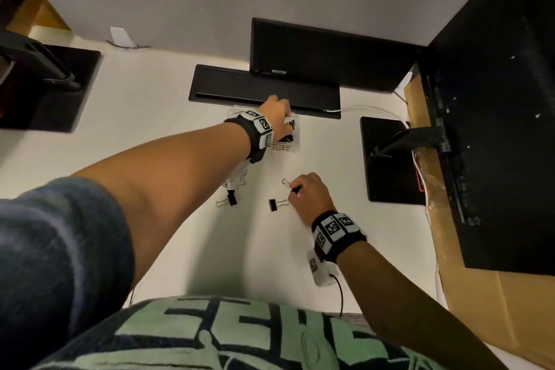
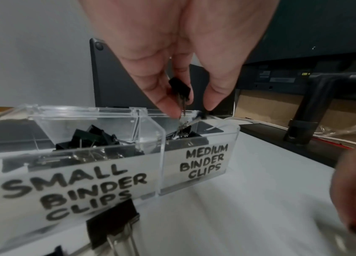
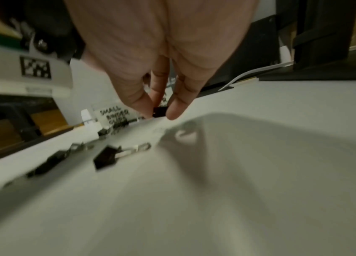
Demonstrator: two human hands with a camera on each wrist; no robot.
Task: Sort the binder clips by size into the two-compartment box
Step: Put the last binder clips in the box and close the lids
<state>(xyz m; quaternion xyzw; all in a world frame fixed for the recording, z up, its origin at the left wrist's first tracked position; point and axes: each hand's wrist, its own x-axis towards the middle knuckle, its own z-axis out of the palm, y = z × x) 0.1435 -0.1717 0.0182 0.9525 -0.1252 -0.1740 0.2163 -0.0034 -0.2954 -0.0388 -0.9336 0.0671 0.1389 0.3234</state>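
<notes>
A clear two-compartment box (image 2: 194, 166) bears the labels "SMALL BINDER CLIPS" and "MEDIUM BINDER CLIPS". Both compartments hold black clips (image 2: 91, 138). My left hand (image 2: 191, 110) pinches a black binder clip (image 2: 179, 88), handles down, just above the medium compartment. In the head view the same hand (image 1: 286, 122) covers most of the box (image 1: 285, 147). Nearer me, my right hand (image 1: 295, 189) pinches a small black clip (image 3: 160, 111) on the white table between thumb and finger (image 3: 175, 110). Two loose clips (image 1: 273, 205) (image 1: 231, 198) lie beside it.
A black keyboard (image 1: 264, 90) and a monitor (image 1: 330, 51) stand right behind the box. Monitor stand bases (image 1: 387, 159) (image 1: 45, 90) sit at right and left. A white cable (image 1: 369, 108) runs along the back right. One more clip (image 2: 115, 223) lies against the box front.
</notes>
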